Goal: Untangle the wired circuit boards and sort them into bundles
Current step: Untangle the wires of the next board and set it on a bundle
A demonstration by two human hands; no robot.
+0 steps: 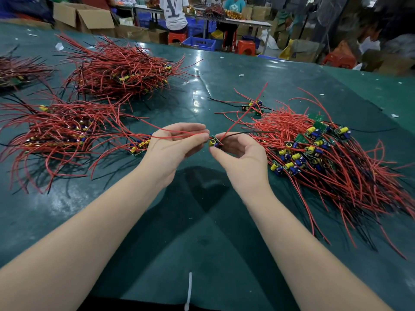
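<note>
1. We see one small board (215, 142) held up over the table (202, 221) between both hands, in the gap between the piles.
2. The right hand (241, 157) is closed on the board, thumb and fingertips pinching its edges. We judge this keeps the board steady while its leads are straightened.
3. The left hand (174, 145) is closed loosely around the red wires (179, 133) running leftward from the board. One red lead rises up and to the right, and a black wire (247, 132) trails right.
4. We think the left hand combs the leads so they lie parallel, but whether its fingertips actually clamp them is hard to tell from this angle.
5. The tangled heap (325, 158) lies just right of the right hand, boards jumbled and wires splayed. It looks like the supply.
6. On the left sit a near bundle (56, 135) and a far bundle (116, 68), wires lying roughly one way. A third (20, 70) shows at the left edge. These seem the sorted side.
7. A few loose boards (254, 106) rest beyond the heap.
8. The table carries a glossy dark green mat with glare and small white scraps. A white tie (189, 290) lies near us.
9. Behind are cardboard boxes (85, 16), blue crates (198, 42), red stools (246, 47) and other workers at benches.
</note>
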